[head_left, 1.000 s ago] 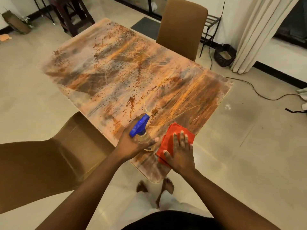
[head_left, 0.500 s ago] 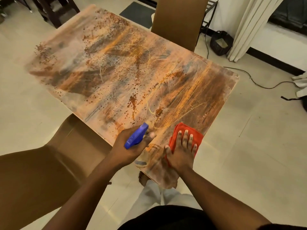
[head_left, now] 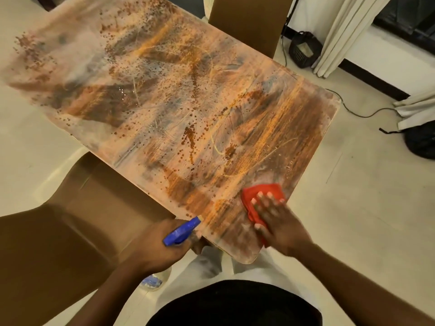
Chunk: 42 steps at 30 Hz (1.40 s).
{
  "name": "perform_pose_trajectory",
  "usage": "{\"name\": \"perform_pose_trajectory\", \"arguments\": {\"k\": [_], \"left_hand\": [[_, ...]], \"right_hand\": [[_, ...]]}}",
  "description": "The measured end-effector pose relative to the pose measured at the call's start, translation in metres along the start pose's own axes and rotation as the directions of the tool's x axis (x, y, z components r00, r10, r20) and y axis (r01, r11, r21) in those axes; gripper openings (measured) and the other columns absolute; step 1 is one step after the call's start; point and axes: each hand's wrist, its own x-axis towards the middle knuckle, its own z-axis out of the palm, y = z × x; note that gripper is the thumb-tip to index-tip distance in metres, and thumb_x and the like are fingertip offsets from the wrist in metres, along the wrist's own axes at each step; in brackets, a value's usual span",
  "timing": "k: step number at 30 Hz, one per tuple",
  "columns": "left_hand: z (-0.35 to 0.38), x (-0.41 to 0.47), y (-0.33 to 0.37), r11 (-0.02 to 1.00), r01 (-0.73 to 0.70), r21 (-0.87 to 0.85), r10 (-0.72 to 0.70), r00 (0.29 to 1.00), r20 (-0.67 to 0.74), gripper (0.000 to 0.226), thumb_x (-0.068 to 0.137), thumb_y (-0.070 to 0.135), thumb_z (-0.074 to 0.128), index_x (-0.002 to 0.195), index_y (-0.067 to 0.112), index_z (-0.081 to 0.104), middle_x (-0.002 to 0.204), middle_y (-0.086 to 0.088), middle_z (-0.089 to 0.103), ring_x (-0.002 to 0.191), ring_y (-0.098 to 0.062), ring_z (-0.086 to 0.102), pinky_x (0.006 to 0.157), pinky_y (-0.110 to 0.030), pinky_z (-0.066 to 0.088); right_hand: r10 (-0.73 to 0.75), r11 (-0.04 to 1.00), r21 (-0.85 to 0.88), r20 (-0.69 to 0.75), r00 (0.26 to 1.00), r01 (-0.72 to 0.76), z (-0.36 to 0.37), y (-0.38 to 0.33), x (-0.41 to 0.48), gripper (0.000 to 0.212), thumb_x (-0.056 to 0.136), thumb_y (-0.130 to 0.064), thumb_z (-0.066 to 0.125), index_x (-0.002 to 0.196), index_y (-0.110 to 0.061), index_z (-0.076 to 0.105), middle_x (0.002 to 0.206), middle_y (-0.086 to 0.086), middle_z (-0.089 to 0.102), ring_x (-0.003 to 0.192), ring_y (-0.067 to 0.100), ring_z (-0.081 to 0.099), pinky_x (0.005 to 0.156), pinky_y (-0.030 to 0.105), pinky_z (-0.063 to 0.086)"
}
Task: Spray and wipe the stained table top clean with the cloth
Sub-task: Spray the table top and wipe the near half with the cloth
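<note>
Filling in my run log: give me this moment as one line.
left hand: holds spray bottle off table edge | right hand: flat on red cloth, near corner | table top: mostly stained

No words, numbers or brand marks can be read anywhere. The spray bottle (head_left: pixel 153 282), at about seven o'clock, carries a blue label. Its print is too blurred to make out.
</note>
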Motion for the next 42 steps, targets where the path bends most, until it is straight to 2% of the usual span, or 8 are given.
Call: {"name": "perform_pose_trajectory", "arguments": {"k": [8,11,14,17,22,28,34,42], "left_hand": [[-0.017,0.018,0.038,0.992,0.080,-0.094,-0.090,0.990,-0.109,0.045,0.091,0.057,0.068,0.078,0.014,0.072,0.069,-0.011,0.076,0.064,-0.034,0.072,0.072,-0.055,0.061],[-0.028,0.020,0.045,0.986,0.115,-0.120,-0.134,0.977,-0.163,0.054,0.088,0.060,0.064,0.082,0.007,0.074,0.073,-0.017,0.077,0.068,-0.038,0.073,0.077,-0.056,0.062],[-0.039,0.018,0.043,0.977,0.105,-0.188,-0.136,0.978,-0.159,0.045,0.080,0.068,0.061,0.077,0.024,0.071,0.061,0.002,0.072,0.057,-0.020,0.068,0.067,-0.047,0.059],[-0.044,0.019,0.039,0.976,0.070,-0.206,-0.110,0.976,-0.187,0.029,0.078,0.069,0.061,0.071,0.042,0.068,0.053,0.016,0.066,0.050,-0.008,0.063,0.061,-0.028,0.047],[-0.043,0.026,0.046,0.981,0.078,-0.177,-0.107,0.981,-0.159,0.036,0.080,0.072,0.056,0.070,0.039,0.066,0.053,0.017,0.066,0.049,-0.007,0.061,0.059,-0.028,0.046],[-0.047,0.037,0.060,0.964,0.091,-0.248,-0.130,0.981,-0.146,0.046,0.084,0.059,0.067,0.089,0.014,0.078,0.078,-0.011,0.083,0.065,-0.031,0.081,0.082,-0.060,0.066],[-0.052,0.036,0.065,0.961,0.105,-0.257,-0.156,0.970,-0.185,0.040,0.086,0.052,0.066,0.089,0.014,0.079,0.079,-0.008,0.084,0.062,-0.027,0.079,0.083,-0.058,0.067],[-0.058,0.030,0.059,0.962,0.055,-0.269,-0.105,0.978,-0.178,0.048,0.079,0.063,0.061,0.079,0.018,0.077,0.066,0.000,0.080,0.054,-0.019,0.075,0.073,-0.048,0.067]], "right_hand": [[0.341,0.924,0.149,0.095,0.935,-0.352,-0.068,0.036,0.146,0.090,0.106,-0.078,0.026,0.172,-0.034,-0.017,0.177,0.004,-0.031,0.164,0.031,-0.027,0.131,0.057,-0.014],[0.210,0.972,0.097,0.066,0.975,-0.216,-0.066,-0.015,0.171,0.083,0.108,-0.075,0.014,0.170,-0.034,-0.022,0.175,0.003,-0.036,0.162,0.033,-0.032,0.131,0.058,-0.016],[-0.022,0.997,0.075,0.082,0.996,0.016,-0.048,-0.086,0.152,0.074,0.109,-0.068,0.003,0.170,-0.033,-0.022,0.177,0.002,-0.032,0.163,0.031,-0.031,0.129,0.060,-0.019],[-0.213,0.976,0.052,0.024,0.977,0.212,-0.013,-0.135,0.101,0.067,0.115,-0.054,0.014,0.174,-0.031,-0.005,0.182,0.000,-0.016,0.167,0.027,-0.022,0.131,0.057,-0.016],[-0.341,0.939,-0.039,-0.004,0.940,0.341,0.019,-0.095,0.023,0.062,0.118,-0.049,0.028,0.175,-0.031,0.013,0.184,-0.002,0.006,0.170,0.025,0.000,0.133,0.056,0.008],[-0.048,0.998,-0.036,-0.036,0.998,0.046,-0.018,0.021,0.032,0.064,0.116,-0.051,0.020,0.175,-0.025,0.014,0.183,0.006,0.010,0.169,0.031,0.005,0.130,0.063,0.021],[0.369,0.916,0.186,-0.050,0.928,-0.355,-0.070,0.030,0.145,0.067,0.115,-0.057,0.011,0.174,-0.033,-0.008,0.182,0.002,-0.018,0.167,0.030,-0.019,0.134,0.057,-0.008],[-0.186,0.979,0.092,0.006,0.983,0.185,-0.043,-0.133,0.176,0.067,0.112,-0.055,0.007,0.170,-0.033,-0.020,0.177,0.004,-0.031,0.163,0.031,-0.030,0.130,0.064,-0.010]]}}
